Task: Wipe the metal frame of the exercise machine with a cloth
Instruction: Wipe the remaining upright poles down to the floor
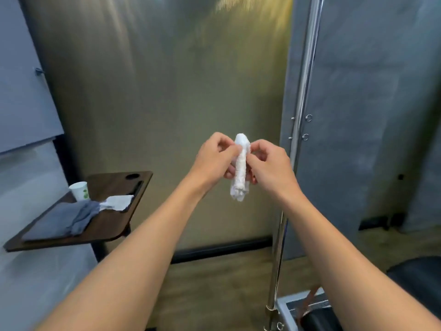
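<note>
A white cloth, rolled into a tight upright bundle, is held in front of me at mid-frame. My left hand pinches its upper left side and my right hand pinches its upper right side, fingers curled around it. Just right of my hands a shiny metal pole of the exercise machine rises from the floor to the top of the view, with small ring hooks on it. My right arm crosses in front of its lower part. The cloth is not touching the pole.
A dark wooden side table stands at the left with a paper cup, a grey cloth and a crumpled white tissue. A frosted glass panel fills the middle. The machine's black padding and frame corner lie at bottom right.
</note>
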Demonstrator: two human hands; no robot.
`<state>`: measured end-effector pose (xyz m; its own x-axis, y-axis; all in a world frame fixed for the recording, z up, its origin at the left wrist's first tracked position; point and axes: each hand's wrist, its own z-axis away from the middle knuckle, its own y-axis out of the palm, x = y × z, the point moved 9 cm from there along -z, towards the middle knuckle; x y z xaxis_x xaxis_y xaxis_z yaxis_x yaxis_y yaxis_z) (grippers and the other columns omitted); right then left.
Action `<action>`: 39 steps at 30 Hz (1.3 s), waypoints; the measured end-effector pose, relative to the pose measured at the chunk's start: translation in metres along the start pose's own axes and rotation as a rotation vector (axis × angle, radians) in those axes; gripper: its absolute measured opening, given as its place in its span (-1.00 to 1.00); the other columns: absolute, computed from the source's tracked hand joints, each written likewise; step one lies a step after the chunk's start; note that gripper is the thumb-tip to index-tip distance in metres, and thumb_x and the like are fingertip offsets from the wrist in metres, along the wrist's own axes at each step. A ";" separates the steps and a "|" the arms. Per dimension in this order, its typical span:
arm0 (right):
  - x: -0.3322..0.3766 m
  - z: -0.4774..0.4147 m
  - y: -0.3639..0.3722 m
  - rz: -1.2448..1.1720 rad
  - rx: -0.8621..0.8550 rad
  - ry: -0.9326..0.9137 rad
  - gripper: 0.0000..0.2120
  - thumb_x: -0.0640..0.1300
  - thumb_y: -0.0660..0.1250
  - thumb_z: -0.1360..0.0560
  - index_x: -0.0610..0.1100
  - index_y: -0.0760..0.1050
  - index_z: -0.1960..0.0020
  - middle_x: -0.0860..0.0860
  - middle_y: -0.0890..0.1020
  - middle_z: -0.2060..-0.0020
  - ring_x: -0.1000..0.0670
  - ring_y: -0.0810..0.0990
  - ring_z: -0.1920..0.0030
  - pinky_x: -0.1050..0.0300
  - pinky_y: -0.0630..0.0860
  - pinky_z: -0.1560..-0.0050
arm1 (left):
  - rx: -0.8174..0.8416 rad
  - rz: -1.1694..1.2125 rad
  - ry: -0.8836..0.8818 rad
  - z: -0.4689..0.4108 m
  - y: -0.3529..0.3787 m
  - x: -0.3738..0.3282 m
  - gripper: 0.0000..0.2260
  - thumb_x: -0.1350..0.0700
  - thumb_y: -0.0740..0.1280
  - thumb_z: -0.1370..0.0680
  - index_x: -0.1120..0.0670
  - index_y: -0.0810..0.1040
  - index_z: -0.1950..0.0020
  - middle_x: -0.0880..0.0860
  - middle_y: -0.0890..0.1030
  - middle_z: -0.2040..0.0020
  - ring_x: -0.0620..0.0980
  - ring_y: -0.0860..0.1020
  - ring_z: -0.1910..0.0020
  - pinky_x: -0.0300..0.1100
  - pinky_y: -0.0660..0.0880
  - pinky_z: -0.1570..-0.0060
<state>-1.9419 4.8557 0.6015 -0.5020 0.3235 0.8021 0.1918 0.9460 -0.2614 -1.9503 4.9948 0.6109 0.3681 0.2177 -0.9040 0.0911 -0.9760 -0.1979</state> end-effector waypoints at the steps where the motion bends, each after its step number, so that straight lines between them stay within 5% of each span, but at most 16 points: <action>1: 0.000 -0.013 -0.004 0.009 -0.019 -0.001 -0.89 -0.03 0.35 -0.49 -0.04 0.56 0.17 -0.10 0.64 0.36 -0.02 0.56 0.41 -0.10 0.57 0.27 | 0.039 0.022 0.012 -0.017 0.004 -0.002 -0.86 0.17 0.33 -0.58 0.15 0.45 -0.11 0.05 0.59 0.22 -0.03 0.54 0.44 -0.15 0.53 0.36; 4: -0.003 -0.049 -0.022 0.050 -0.088 0.002 -0.90 -0.07 0.37 -0.51 -0.04 0.56 0.18 0.02 0.61 0.42 0.04 0.54 0.43 -0.05 0.56 0.28 | 0.145 0.017 0.047 -0.068 0.019 -0.007 -0.76 0.15 0.38 -0.57 0.11 0.49 -0.21 0.07 0.60 0.15 -0.06 0.51 0.44 -0.16 0.50 0.34; 8: -0.008 -0.103 -0.056 0.159 -0.244 -0.039 -0.90 -0.06 0.39 -0.48 -0.02 0.56 0.20 0.05 0.63 0.40 0.01 0.60 0.36 -0.06 0.62 0.25 | 0.206 -0.098 0.174 -0.138 0.040 -0.024 -0.81 0.05 0.46 -0.50 0.16 0.62 0.02 0.04 0.64 0.18 -0.10 0.51 0.38 -0.17 0.48 0.30; 12: -0.012 -0.160 -0.091 0.176 -0.386 -0.106 -0.90 -0.12 0.41 -0.46 -0.02 0.54 0.23 0.03 0.58 0.45 0.00 0.58 0.43 0.02 0.56 0.38 | 0.209 -0.164 0.361 -0.201 0.068 -0.056 -0.78 -0.02 0.49 -0.40 0.08 0.53 0.19 -0.04 0.58 0.24 -0.06 0.52 0.26 -0.15 0.45 0.21; 17: 0.004 -0.227 -0.141 0.351 -0.613 -0.226 -0.92 -0.13 0.37 -0.46 0.02 0.53 0.19 0.09 0.59 0.43 0.03 0.62 0.36 0.04 0.58 0.23 | 0.184 -0.156 0.541 -0.281 0.105 -0.100 -0.78 0.03 0.45 -0.32 0.01 0.41 0.23 -0.11 0.45 0.33 -0.08 0.38 0.33 -0.15 0.34 0.26; 21: 0.018 -0.271 -0.163 0.411 -0.733 -0.332 -0.96 -0.12 0.35 -0.48 0.00 0.55 0.08 0.10 0.65 0.28 -0.03 0.66 0.20 -0.05 0.60 0.09 | 0.169 -0.138 0.624 -0.331 0.130 -0.128 -0.77 0.11 0.52 -0.44 0.08 0.56 -0.03 0.06 0.63 0.07 0.07 0.58 0.08 0.03 0.56 0.00; 24: 0.033 -0.297 -0.166 0.488 -0.799 -0.465 -0.89 -0.17 0.35 -0.50 -0.03 0.56 -0.01 0.07 0.62 0.14 0.01 0.61 0.10 0.08 0.51 0.00 | 0.151 -0.077 0.677 -0.364 0.137 -0.148 -0.86 0.10 0.48 -0.49 0.15 0.61 0.08 0.12 0.67 0.13 0.12 0.64 0.10 0.16 0.58 0.00; 29: 0.071 -0.331 -0.156 0.603 -0.839 -0.689 -0.62 -0.15 0.40 -0.47 -0.13 0.46 -0.26 -0.03 0.57 -0.12 -0.03 0.52 -0.14 0.08 0.42 -0.20 | -0.035 -0.013 0.808 -0.397 0.122 -0.189 -0.85 0.09 0.45 -0.49 0.10 0.57 0.23 0.05 0.60 0.30 0.03 0.53 0.30 -0.02 0.48 0.25; 36: 0.121 -0.381 -0.161 0.838 -0.926 -0.740 -0.63 -0.19 0.31 -0.48 -0.11 0.48 -0.28 -0.02 0.57 -0.23 -0.07 0.49 -0.27 -0.08 0.34 -0.30 | -0.153 0.043 0.901 -0.429 0.107 -0.235 -0.84 0.09 0.41 -0.53 0.17 0.59 0.14 0.11 0.62 0.24 0.04 0.51 0.27 -0.10 0.40 0.28; 39: 0.140 -0.404 -0.163 1.047 -0.948 -0.685 -0.57 -0.09 0.19 -0.53 -0.02 0.44 -0.39 0.05 0.49 -0.37 0.00 0.38 -0.42 -0.04 0.23 -0.31 | -0.144 0.095 0.904 -0.438 0.104 -0.246 -0.84 0.07 0.41 -0.54 0.11 0.57 -0.06 0.08 0.64 0.13 0.07 0.58 0.13 -0.02 0.53 0.09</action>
<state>-1.7023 4.7372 0.9733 -0.0341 0.9989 0.0313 0.9938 0.0306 0.1066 -1.6259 4.8438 0.9784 0.9577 0.1201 -0.2615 0.1152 -0.9928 -0.0341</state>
